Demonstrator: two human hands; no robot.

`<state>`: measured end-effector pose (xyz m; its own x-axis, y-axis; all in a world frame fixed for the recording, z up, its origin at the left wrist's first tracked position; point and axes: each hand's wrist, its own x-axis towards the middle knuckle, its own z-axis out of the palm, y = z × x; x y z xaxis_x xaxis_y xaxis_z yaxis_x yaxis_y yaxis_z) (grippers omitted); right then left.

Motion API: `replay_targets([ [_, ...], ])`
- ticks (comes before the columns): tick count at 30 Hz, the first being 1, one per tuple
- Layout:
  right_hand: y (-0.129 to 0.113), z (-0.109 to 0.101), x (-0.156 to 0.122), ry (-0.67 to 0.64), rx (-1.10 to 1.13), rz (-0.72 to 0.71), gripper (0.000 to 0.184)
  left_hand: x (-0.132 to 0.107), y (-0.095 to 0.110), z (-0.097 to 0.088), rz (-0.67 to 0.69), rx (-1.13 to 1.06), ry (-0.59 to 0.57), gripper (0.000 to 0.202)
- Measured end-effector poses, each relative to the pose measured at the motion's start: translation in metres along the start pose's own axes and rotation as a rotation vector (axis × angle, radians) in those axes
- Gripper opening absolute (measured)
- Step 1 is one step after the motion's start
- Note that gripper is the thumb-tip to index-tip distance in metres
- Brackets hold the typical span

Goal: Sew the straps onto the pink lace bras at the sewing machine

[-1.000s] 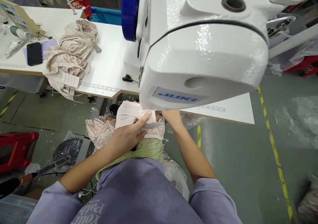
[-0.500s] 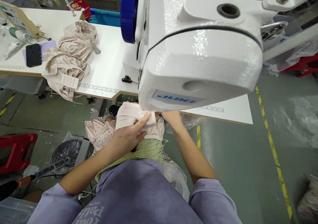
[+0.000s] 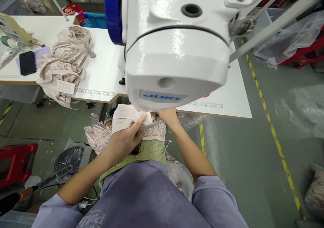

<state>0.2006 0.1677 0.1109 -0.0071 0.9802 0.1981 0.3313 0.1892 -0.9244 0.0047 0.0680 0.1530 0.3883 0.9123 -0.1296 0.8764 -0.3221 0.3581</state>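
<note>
Left hand [image 3: 124,140]: grip holds the beige fabric panel [image 3: 124,118], thumb on top, at the front edge of the counter [image 3: 235,100], below the JUKI sewing machine head [image 3: 174,66]. Right hand [image 3: 169,116]: fingertips hidden by the head; cannot tell its grip. Judgement: light, even tension suits this thin panel, laid flat, with the lace fabric [image 3: 154,133] beneath free of bunching. Beige garment pile [image 3: 65,69] and smartphone [image 3: 27,63] lie well apart; the head blocks sight of the working point.

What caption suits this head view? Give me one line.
Left hand holds pale fabric by a white JUKI sewing machine; lace garments lie piled on the table.
</note>
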Motion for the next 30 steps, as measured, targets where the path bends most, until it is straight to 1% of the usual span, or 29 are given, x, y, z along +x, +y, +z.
replay_targets([
  [2, 0.0, 0.001, -0.003, 0.047, 0.028, -0.002, 0.028, -0.002, -0.001, -0.001, -0.016, 0.019, 0.015, 0.062],
  [5, 0.005, 0.001, -0.01, 0.135, 0.087, 0.007, 0.026, -0.004, 0.001, -0.003, 0.007, 0.053, 0.022, 0.061],
  [8, 0.012, -0.002, -0.018, 0.165, 0.128, 0.014, 0.025, -0.006, 0.001, -0.004, 0.016, 0.079, 0.022, 0.06],
  [12, 0.017, -0.002, -0.027, 0.146, 0.168, 0.047, 0.024, -0.006, 0.001, -0.005, -0.013, 0.106, 0.016, 0.061],
  [16, 0.019, -0.001, -0.037, 0.123, 0.213, 0.085, 0.026, -0.005, 0.006, -0.006, 0.02, 0.1, 0.032, 0.06],
  [19, 0.019, -0.001, -0.045, 0.108, 0.252, 0.113, 0.026, -0.004, 0.011, -0.008, 0.024, 0.088, 0.014, 0.059],
  [21, 0.019, -0.002, -0.05, 0.103, 0.286, 0.136, 0.025, -0.003, 0.013, -0.008, 0.033, 0.086, 0.01, 0.059],
  [24, 0.016, -0.002, -0.059, 0.096, 0.317, 0.173, 0.024, -0.002, 0.014, -0.007, 0.058, 0.094, 0.036, 0.06],
  [30, 0.008, -0.003, -0.073, 0.053, 0.35, 0.175, 0.023, -0.001, 0.016, -0.004, 0.051, 0.108, 0.021, 0.06],
])
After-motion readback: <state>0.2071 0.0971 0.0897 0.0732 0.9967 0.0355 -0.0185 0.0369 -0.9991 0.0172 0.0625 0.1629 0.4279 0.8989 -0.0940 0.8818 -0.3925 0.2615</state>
